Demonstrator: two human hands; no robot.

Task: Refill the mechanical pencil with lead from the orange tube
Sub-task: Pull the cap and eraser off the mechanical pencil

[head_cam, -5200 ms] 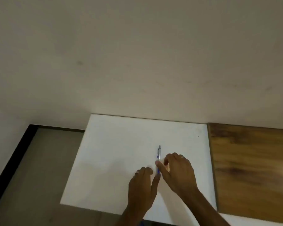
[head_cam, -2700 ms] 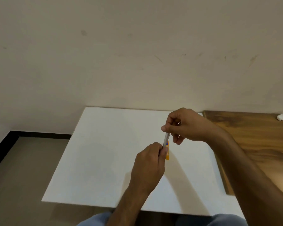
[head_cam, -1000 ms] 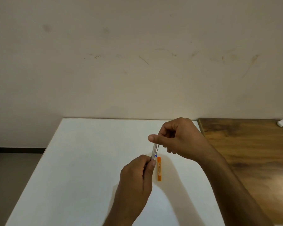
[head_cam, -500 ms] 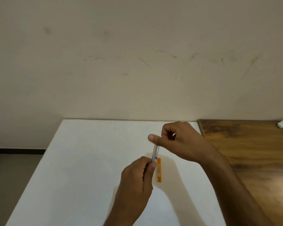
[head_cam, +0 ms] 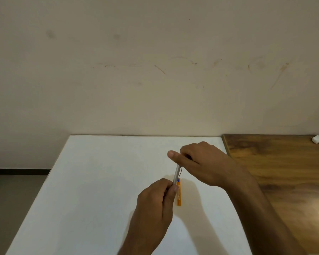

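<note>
You're holding the mechanical pencil [head_cam: 177, 173] between both hands, above the white table [head_cam: 99, 181]. Your left hand [head_cam: 155, 205] is gripping the lower end, fingers curled tight around the barrel, thumb pressing along the side. Your right hand [head_cam: 203, 162] is pinching the upper end, thumb lying across the top and the other fingers curling in behind it; the cap end is hiding under that thumb, so I cannot tell if it's on or off. The pencil is tilting slightly, top leaning right and away from you. Its silver barrel is showing between the hands, with the thin clip running along its right side.

The orange tube [head_cam: 178, 194] is lying flat on the table just right of your left hand, long axis pointing away from you, neither hand touching it. Its far end is sitting right under the pencil's barrel.

A wooden surface [head_cam: 284, 172] is butting against the table's right edge, with a small white crumpled scrap [head_cam: 318, 144] sitting at its far end near the wall [head_cam: 155, 70].
</note>
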